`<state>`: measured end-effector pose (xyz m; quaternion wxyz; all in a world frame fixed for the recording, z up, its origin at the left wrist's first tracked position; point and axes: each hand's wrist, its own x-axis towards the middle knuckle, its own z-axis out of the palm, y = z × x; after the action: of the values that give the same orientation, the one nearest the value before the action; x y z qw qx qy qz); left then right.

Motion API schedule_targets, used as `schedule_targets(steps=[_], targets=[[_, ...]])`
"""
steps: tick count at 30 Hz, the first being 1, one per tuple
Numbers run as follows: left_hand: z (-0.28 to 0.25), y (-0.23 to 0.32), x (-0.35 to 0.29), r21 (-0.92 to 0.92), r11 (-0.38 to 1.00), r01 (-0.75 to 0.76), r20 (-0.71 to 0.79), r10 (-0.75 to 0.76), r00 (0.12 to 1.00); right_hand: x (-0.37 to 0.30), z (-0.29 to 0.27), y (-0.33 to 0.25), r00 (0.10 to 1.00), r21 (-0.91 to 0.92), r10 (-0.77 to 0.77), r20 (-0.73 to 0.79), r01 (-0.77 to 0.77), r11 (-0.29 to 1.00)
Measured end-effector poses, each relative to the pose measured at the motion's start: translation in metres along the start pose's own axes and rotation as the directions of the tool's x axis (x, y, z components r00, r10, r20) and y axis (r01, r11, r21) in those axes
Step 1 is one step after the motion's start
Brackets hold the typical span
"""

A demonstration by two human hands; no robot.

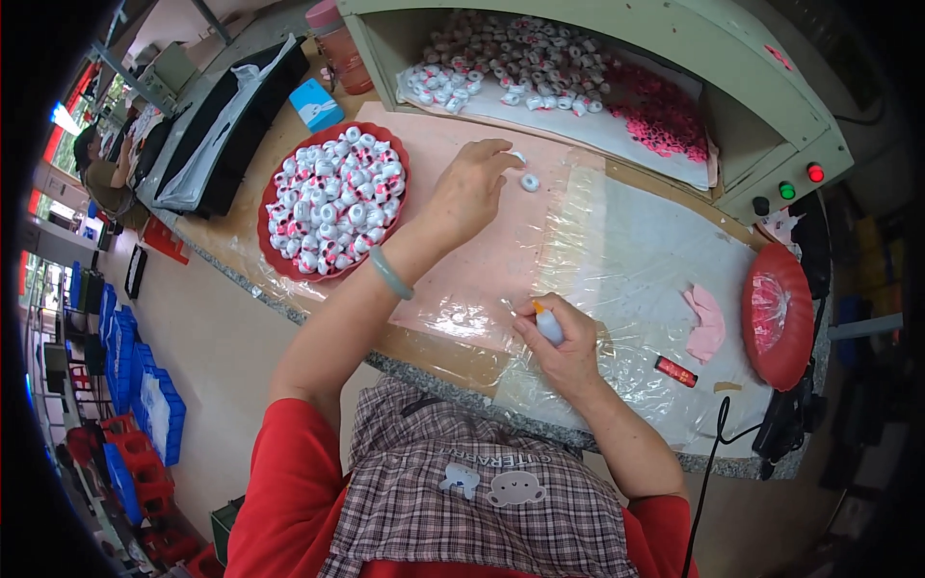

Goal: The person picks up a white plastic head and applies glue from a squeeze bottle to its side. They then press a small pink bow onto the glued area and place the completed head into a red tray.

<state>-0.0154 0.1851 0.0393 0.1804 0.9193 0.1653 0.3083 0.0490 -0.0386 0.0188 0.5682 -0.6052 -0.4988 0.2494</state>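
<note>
My left hand (470,197), a pale green bangle on its wrist, reaches over the pink sheet (453,275) on the table. Its thumb and index finger close around a small white piece (518,157). Just beside those fingertips, a white ring-shaped piece (529,182) lies on the sheet. Nearer to me, my right hand (568,342) grips a small squeeze bottle (548,326) with an orange tip, which points up and left. To the left of my left forearm, a red scalloped tray (265,244) is heaped with white pieces marked pink and dark.
A green metal cabinet (761,106) at the back holds many white pieces and pink bits. On the right are a red dish (787,332), a pink scrap (706,324), a red-and-black cylinder (676,372) and a black cable (715,443). A blue box (316,105) stands behind the tray.
</note>
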Motion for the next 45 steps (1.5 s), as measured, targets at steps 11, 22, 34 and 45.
schedule_targets(steps=[11, 22, 34, 45], targets=[[0.047, -0.019, 0.014, 0.087, 0.993, -0.081, 0.123, 0.07, 0.99, -0.001, -0.004, 0.003, 1.0, -0.002, 0.007, 0.03, -0.007, 1.0], [0.03, -0.008, 0.007, 0.159, 0.987, -0.002, 0.096, -0.014, 0.995, 0.003, -0.007, 0.004, 1.0, 0.013, -0.026, 0.004, 0.026, 1.0], [-0.021, 0.06, -0.065, -0.802, 0.427, 0.417, 0.295, -0.325, 0.899, 0.012, -0.031, -0.008, 0.992, 0.623, 0.126, -0.014, -0.09, 0.777], [-0.036, 0.077, -0.119, -0.872, 0.049, 0.488, 0.417, -0.448, 0.791, 0.007, -0.025, -0.006, 0.998, 0.387, 0.053, -0.032, -0.037, 0.921]])
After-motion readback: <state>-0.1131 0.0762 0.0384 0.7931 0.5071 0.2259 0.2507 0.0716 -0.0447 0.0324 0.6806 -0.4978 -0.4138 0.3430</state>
